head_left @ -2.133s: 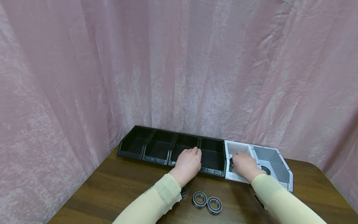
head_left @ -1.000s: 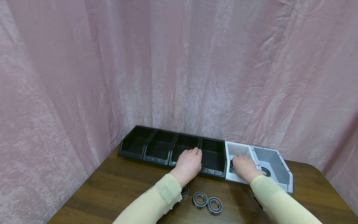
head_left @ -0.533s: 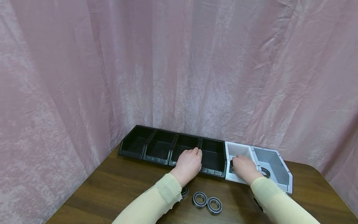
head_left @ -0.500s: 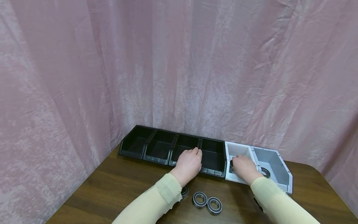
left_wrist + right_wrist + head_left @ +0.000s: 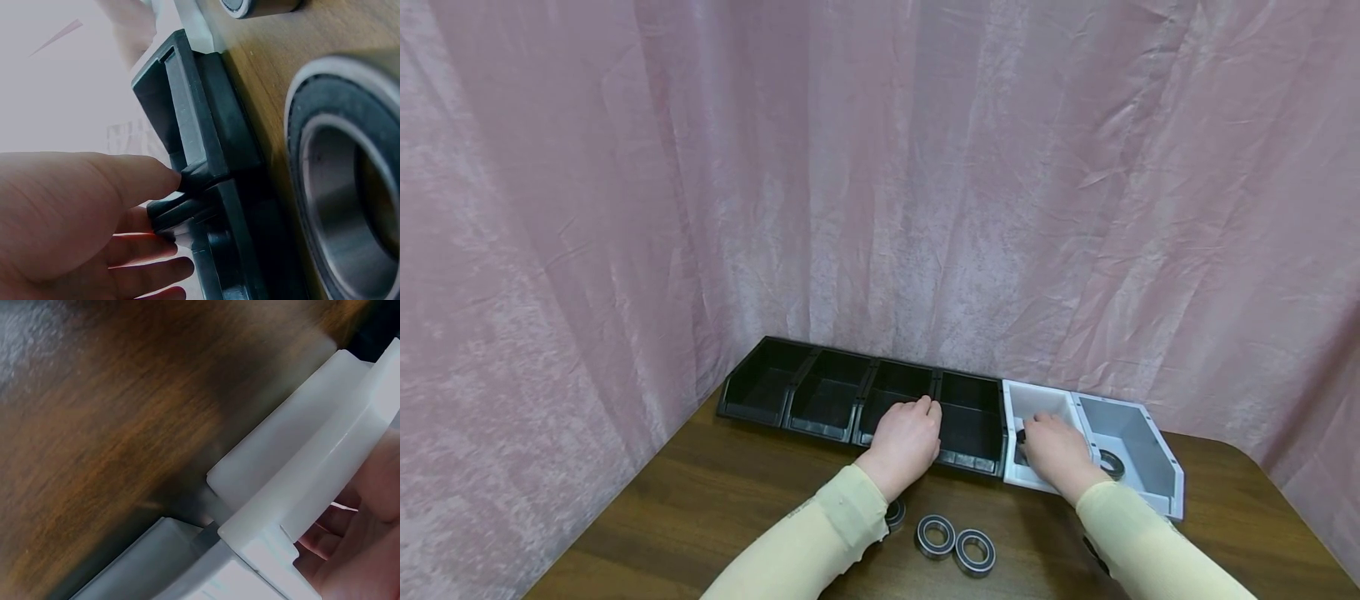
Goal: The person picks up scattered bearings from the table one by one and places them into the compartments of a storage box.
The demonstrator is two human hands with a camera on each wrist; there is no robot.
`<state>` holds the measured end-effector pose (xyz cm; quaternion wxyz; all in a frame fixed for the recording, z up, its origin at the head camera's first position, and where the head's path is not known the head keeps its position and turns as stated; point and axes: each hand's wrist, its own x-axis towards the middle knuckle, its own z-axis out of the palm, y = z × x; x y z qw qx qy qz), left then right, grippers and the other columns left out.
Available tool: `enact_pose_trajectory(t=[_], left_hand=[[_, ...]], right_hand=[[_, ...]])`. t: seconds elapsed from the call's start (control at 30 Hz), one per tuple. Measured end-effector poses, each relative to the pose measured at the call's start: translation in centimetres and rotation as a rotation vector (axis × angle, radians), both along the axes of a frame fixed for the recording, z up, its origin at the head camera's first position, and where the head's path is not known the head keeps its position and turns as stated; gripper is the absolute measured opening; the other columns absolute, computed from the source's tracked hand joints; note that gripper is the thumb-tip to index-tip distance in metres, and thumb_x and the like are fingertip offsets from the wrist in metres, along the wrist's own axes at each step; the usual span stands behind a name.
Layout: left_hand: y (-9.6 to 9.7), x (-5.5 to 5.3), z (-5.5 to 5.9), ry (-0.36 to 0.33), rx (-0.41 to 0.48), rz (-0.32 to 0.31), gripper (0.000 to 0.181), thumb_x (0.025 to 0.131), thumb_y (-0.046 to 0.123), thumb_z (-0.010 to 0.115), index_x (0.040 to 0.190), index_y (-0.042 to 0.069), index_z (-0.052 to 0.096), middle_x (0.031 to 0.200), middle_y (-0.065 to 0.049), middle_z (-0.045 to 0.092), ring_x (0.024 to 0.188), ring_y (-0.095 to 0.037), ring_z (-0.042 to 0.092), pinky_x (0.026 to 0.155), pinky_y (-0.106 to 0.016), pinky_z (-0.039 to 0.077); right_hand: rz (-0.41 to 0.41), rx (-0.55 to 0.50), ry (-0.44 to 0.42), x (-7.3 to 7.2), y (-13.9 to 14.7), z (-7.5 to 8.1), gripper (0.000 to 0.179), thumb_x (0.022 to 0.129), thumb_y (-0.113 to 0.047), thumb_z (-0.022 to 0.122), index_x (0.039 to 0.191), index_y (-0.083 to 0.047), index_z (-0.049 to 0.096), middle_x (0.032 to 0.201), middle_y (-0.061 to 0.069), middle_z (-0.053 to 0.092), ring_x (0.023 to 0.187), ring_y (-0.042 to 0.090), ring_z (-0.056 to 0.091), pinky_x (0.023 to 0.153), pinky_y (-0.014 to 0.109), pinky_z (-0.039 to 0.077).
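My left hand (image 5: 904,437) grips the divider between two black bins (image 5: 970,458) in the row; in the left wrist view the thumb lies on one side of the edge and the fingers on the other. Inside the white bin (image 5: 1030,477) is my right hand (image 5: 1056,450), fingers curled downward. A bearing (image 5: 1020,437) shows as a dark edge at its fingertips, mostly hidden by the hand. In the right wrist view the white bin's wall (image 5: 300,462) covers most of the fingers.
Two bearings (image 5: 936,537) lie side by side on the wooden table (image 5: 760,500). Another bearing (image 5: 895,513) is partly hidden by the left sleeve. The grey bin (image 5: 1176,475) at the right end holds a bearing (image 5: 1112,464). A pink curtain (image 5: 880,183) hangs behind.
My right hand has shifted slightly within the white bin, and its forearm has moved a little. The left hand stays at the divider, and the bearings on the table have not moved.
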<state>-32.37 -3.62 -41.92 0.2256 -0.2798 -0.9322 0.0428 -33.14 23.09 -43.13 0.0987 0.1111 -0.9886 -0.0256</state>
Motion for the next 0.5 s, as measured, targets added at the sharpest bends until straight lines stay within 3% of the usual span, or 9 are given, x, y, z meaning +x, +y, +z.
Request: enact_pose_trajectory(t=[0.13, 0.3, 0.5], left_hand=[[0.2, -0.2, -0.1, 0.02, -0.007, -0.007, 0.047, 0.101, 0.036, 0.081, 0.137, 0.007, 0.075, 0.135, -0.008, 0.075, 0.11, -0.017, 0.077, 0.098, -0.032, 0.061], [0.2, -0.4, -0.1, 0.036, -0.003, -0.005, 0.047, 0.101, 0.036, 0.082, 0.136, 0.006, 0.075, 0.135, -0.009, 0.076, 0.11, -0.017, 0.077, 0.098, -0.032, 0.062], [0.2, -0.5, -0.4, 0.011, -0.002, 0.002, 0.048, 0.101, 0.037, 0.081, 0.137, 0.006, 0.074, 0.137, -0.01, 0.075, 0.112, -0.018, 0.077, 0.099, -0.033, 0.061]], right_hand=[[0.018, -0.035, 0.059, 0.8, 0.2, 0.2, 0.023, 0.094, -0.013, 0.085, 0.106, 0.003, 0.073, 0.099, 0.017, 0.068, 0.096, 0.041, 0.069, 0.085, 0.057, 0.06], [0.033, -0.046, 0.083, 1.2, 0.1, 0.6, 0.04, 0.094, -0.016, 0.088, 0.12, 0.009, 0.071, 0.113, 0.024, 0.07, 0.107, 0.045, 0.069, 0.095, 0.058, 0.059], [0.074, -0.09, 0.13, 2.6, -0.1, 1.2, 0.05, 0.091, -0.015, 0.091, 0.128, 0.011, 0.069, 0.122, 0.027, 0.07, 0.115, 0.046, 0.069, 0.098, 0.059, 0.059]])
